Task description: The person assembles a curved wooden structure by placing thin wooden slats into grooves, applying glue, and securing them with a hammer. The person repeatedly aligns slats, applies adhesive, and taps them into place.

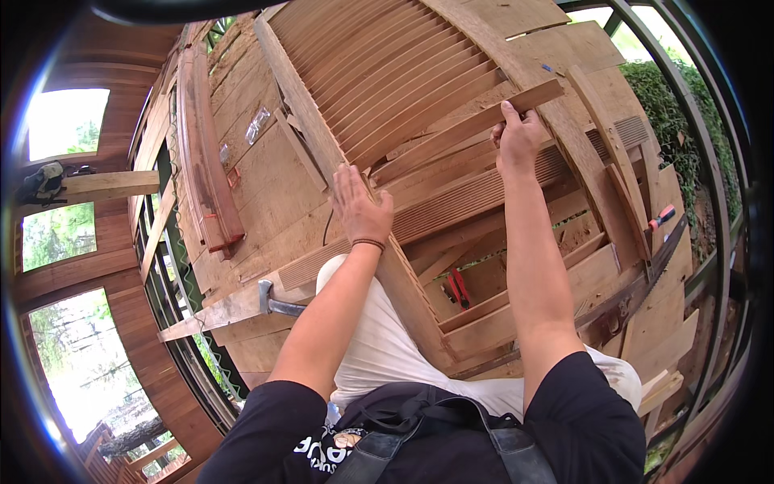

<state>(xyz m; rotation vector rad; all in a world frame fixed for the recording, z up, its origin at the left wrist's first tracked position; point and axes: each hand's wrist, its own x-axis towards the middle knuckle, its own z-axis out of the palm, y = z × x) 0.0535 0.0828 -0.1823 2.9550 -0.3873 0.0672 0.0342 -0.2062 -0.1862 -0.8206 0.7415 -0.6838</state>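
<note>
A wooden louvred frame (415, 302) lies in front of me, with many thin slats fitted across its far part. My right hand (518, 139) pinches one loose wooden slat (455, 133) near its right end. That slat lies slantwise over the gap below the fitted slats (395, 77). Its right end sticks out over the frame's right side piece (574, 165), and its left end is beside the left side piece. On that left piece rests my left hand (360, 208), fingers stretched out, near the slat's left end. Whether the slat's left end sits in a notch is hidden.
A grooved board (451, 211) runs beneath the frame. Red-handled pliers (458, 289) lie inside the frame's near opening. A hammer (278, 303) is by my left knee. On the right are a handsaw (663, 256) and a screwdriver (663, 216). Dark boards (205, 153) lie at left.
</note>
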